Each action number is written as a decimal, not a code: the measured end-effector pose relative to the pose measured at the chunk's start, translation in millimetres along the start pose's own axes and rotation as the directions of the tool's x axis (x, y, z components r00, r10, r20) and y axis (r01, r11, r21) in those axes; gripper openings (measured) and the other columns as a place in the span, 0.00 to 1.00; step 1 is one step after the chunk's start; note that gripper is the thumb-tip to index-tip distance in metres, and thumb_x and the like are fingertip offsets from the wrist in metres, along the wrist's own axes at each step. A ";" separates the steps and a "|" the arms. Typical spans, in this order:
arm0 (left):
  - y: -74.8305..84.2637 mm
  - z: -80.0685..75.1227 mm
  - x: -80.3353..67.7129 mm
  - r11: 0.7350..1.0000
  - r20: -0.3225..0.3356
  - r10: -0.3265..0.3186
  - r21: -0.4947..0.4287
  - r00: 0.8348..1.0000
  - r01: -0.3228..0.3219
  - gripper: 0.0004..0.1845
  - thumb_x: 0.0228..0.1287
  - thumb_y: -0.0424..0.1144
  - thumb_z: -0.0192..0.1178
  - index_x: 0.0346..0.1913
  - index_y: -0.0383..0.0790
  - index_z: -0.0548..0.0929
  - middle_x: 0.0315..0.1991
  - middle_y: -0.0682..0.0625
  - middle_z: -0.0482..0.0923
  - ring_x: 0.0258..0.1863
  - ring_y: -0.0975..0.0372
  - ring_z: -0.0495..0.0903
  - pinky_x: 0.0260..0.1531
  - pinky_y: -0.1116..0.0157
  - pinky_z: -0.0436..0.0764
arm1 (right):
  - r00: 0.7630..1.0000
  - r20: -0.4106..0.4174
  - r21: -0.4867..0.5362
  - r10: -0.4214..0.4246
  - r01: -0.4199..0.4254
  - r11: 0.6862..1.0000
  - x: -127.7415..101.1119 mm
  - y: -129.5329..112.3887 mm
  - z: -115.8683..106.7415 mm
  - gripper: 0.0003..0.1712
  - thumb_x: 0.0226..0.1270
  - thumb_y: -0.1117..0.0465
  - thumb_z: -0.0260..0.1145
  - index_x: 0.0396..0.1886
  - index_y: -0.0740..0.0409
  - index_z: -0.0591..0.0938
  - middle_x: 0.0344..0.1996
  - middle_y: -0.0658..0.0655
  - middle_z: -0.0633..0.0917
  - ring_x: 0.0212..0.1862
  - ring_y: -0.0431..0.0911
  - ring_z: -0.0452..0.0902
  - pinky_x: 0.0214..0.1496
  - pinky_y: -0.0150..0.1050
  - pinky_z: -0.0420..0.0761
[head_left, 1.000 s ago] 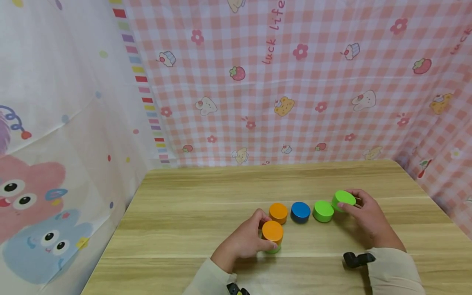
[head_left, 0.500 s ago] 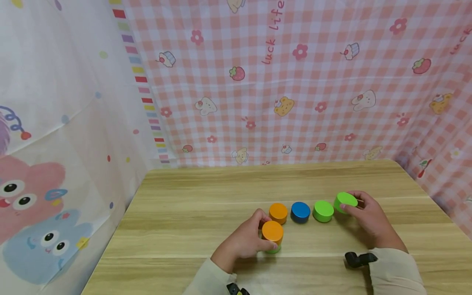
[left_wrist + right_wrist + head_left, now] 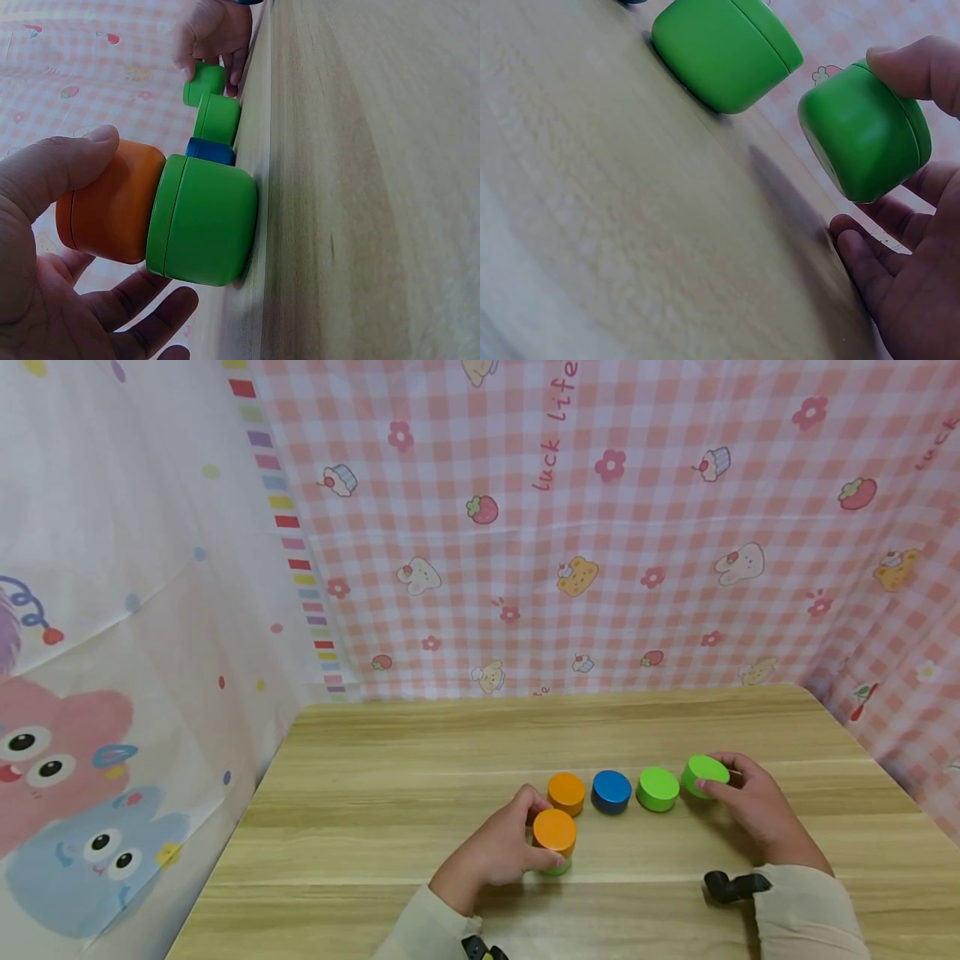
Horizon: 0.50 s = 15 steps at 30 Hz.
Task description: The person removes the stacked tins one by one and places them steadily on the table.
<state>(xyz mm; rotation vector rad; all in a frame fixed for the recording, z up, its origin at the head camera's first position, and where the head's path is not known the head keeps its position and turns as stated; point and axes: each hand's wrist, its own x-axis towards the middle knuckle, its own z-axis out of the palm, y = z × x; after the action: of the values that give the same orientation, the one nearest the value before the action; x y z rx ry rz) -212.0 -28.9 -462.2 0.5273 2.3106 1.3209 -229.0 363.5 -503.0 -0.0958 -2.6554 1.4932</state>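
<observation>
My left hand [image 3: 497, 845] grips a small round orange tin [image 3: 555, 832] between thumb and fingers. In the left wrist view that tin sits squarely on top of a lidded green tin [image 3: 210, 221], which stands on the table. My right hand [image 3: 759, 806] pinches another green tin [image 3: 862, 135] by its side. It hangs slightly tilted above the tabletop, with a shadow under it in the right wrist view. Just left of it stands a separate green tin [image 3: 657, 790].
A blue tin [image 3: 611, 792] and a second orange tin [image 3: 566, 793] continue the row to the left, behind my left hand. The wooden table [image 3: 390, 793] meets a pink checked cloth [image 3: 480, 610] at its back edge.
My right hand has moved slightly right and lower with its green tin, farther from the standing green one. The left hand and the two stacked tins have stayed put.
</observation>
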 end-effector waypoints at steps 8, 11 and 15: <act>0.4 0.3 0.2 1.000 0.000 -0.002 0.004 1.000 0.002 0.30 0.60 0.41 0.79 0.58 0.50 0.72 0.55 0.53 0.79 0.53 0.59 0.78 0.66 0.48 0.74 | 1.000 0.028 -0.012 0.015 -0.014 1.000 -0.6 0.9 -0.5 0.32 0.74 0.57 0.71 0.68 0.71 0.74 0.51 0.49 0.81 0.46 0.27 0.72 0.48 0.23 0.72; 0.3 0.4 0.1 1.000 -0.001 -0.003 0.001 1.000 0.003 0.30 0.60 0.42 0.79 0.58 0.50 0.72 0.56 0.53 0.79 0.53 0.59 0.78 0.66 0.48 0.74 | 0.999 0.034 -0.049 0.020 -0.019 0.999 -0.9 -0.2 -0.8 0.32 0.73 0.57 0.71 0.69 0.72 0.74 0.56 0.58 0.82 0.46 0.26 0.70 0.48 0.23 0.72; 0.3 0.4 -0.1 1.000 -0.002 0.001 -0.003 1.000 -0.001 0.30 0.60 0.42 0.79 0.58 0.50 0.72 0.56 0.53 0.79 0.54 0.59 0.78 0.67 0.48 0.74 | 0.998 0.051 -0.087 0.036 -0.032 0.996 -0.5 -1.1 -2.3 0.34 0.73 0.56 0.71 0.70 0.72 0.73 0.63 0.69 0.79 0.49 0.28 0.69 0.48 0.23 0.72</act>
<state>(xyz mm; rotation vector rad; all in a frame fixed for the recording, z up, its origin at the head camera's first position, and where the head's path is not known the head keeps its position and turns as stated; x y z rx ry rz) -211.7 -28.5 -462.1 0.5265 2.3099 1.3255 -228.3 364.8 -500.9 -0.1103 -2.7736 1.4097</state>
